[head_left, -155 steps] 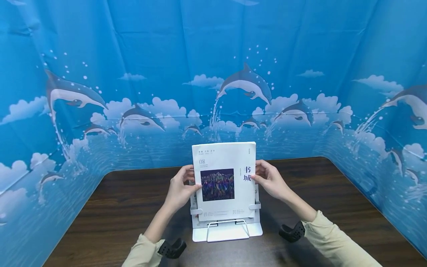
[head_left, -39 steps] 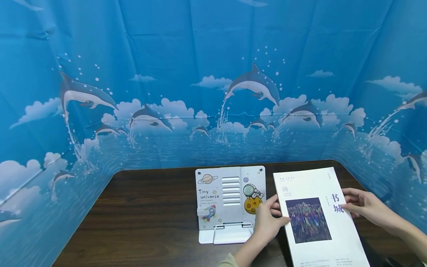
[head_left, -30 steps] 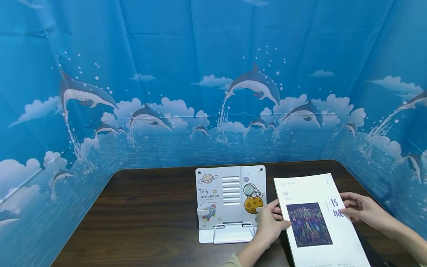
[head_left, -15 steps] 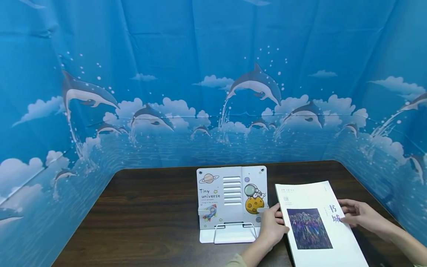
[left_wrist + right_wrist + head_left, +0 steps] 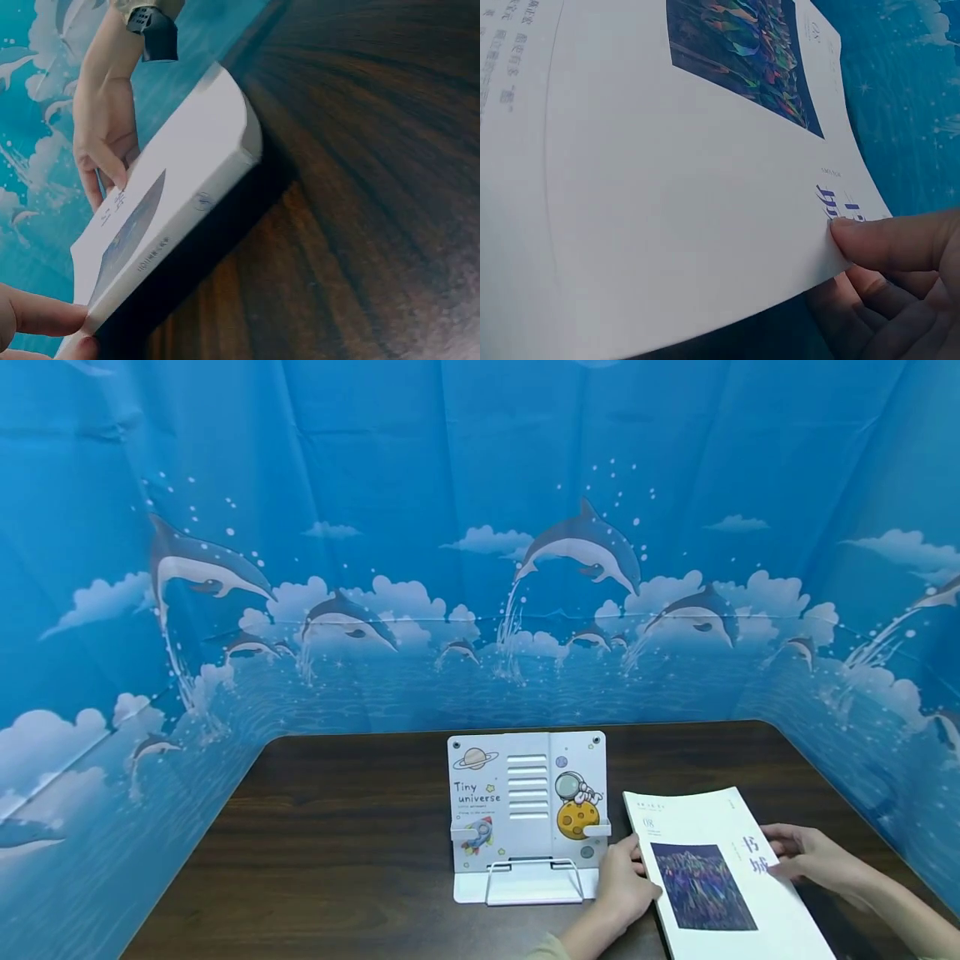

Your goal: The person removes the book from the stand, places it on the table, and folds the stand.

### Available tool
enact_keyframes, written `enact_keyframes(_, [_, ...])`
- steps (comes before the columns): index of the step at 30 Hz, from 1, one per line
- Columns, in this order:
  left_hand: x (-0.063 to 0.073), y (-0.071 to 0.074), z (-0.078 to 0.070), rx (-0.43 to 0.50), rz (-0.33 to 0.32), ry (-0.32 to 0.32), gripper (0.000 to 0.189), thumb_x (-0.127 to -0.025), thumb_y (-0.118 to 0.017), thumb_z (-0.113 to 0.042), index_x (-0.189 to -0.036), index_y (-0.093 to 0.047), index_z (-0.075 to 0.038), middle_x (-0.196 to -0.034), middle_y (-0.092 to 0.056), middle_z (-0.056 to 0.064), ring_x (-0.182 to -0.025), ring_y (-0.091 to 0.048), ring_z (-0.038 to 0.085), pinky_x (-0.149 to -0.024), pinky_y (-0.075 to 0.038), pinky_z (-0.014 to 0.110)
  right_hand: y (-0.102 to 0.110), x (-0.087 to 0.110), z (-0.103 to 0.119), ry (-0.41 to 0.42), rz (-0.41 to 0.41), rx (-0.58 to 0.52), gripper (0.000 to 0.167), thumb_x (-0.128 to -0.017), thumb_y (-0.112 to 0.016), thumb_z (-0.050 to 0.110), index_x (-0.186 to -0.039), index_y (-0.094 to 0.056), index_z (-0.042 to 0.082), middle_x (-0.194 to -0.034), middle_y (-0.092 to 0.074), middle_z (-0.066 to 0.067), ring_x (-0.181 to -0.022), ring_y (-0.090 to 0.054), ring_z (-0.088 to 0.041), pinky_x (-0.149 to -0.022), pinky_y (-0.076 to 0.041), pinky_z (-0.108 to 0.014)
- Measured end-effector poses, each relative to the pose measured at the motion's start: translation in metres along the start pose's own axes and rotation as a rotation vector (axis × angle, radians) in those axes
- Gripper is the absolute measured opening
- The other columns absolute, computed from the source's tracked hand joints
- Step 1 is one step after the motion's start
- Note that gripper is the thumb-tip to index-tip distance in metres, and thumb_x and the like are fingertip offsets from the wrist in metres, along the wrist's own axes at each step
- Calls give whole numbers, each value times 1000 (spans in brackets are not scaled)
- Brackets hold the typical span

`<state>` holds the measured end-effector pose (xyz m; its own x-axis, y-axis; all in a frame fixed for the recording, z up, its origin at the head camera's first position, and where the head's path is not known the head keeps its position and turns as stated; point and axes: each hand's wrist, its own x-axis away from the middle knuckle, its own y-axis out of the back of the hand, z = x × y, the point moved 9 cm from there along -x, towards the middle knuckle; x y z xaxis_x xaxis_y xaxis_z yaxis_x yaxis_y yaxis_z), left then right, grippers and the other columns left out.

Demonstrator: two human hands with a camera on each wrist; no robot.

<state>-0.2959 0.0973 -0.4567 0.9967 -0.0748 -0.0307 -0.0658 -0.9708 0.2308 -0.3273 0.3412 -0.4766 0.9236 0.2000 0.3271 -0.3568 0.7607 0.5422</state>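
Note:
In the head view a white magazine (image 5: 712,818) with a dark, many-coloured cover picture lies nearly flat at the lower right, close over the table. Its near end runs out of the frame. My left hand (image 5: 622,881) grips the spine side, thumb on the cover edge. My right hand (image 5: 813,860) pinches the opposite edge beside the purple title. The left wrist view shows the spine over a dark shadow, with my left fingers (image 5: 45,311) at its lower end. In the right wrist view my right thumb (image 5: 892,240) presses the cover while the other fingers curl beneath.
A white metal bookstand (image 5: 536,843) with space cartoons, side clips and a wire front support stands left of the magazine. The dark wooden table (image 5: 345,843) is bordered by a blue dolphin-print curtain (image 5: 420,527) at the back and sides.
Both hands have carried the magazine from upright at the bookstand to the table's right side. Over the last second it has come lower and flatter, towards me. The bookstand is now uncovered.

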Motion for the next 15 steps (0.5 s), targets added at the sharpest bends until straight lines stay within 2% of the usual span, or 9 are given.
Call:
enact_keyframes(3, [1, 0, 2, -41, -4, -3, 56, -50, -67, 21, -102, -64, -1, -76, -58, -3, -65, -55, 3, -54, -46, 17, -2, -1, -5, -34, -10, -10, 61, -79, -61, 2, -126, -29, -22, -94, -59, -8, -81, -56, -21, -67, -50, -34])
enact_keyframes(8, [0, 1, 6, -52, -9, -6, 50, -48, -65, 22, -92, -66, -4, -72, -57, -5, -63, -55, 2, -53, -45, 17, -4, -1, -8, -44, -9, -28, 64, -78, -62, 4, -126, -29, -22, -93, -59, -9, -81, -56, -21, -68, -49, -35])
enact_keyframes(15, [-1, 1, 6, -71, -6, -16, 52, -49, -63, 20, -95, -66, -4, -74, -58, -5, -64, -55, 3, -53, -44, 16, -4, -3, -12, -74, -29, -28, 62, -78, -63, 5, -126, -33, -19, -95, -56, -10, -80, -55, -20, -67, -48, -34])
